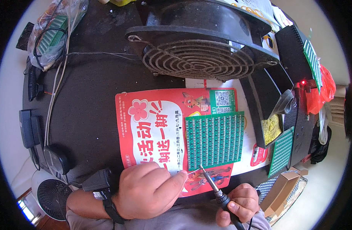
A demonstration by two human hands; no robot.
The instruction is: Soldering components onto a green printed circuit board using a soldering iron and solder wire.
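A green circuit board panel, covered with rows of small parts, lies on a red and white printed sheet. My right hand is wrapped round the dark handle of a soldering iron. Its tip is at the panel's near edge, left of the middle; whether it touches cannot be made out. Left of the tip, my left hand pinches a thin, light strand that looks like solder wire, its end close to the iron. A black strap with a small box is on my left wrist.
Beyond the panel stands a big black fan with a wire guard. To the right are an iron stand with a yellow sponge, another green panel and a red plastic bag. Cables run along the left, below a clear bag.
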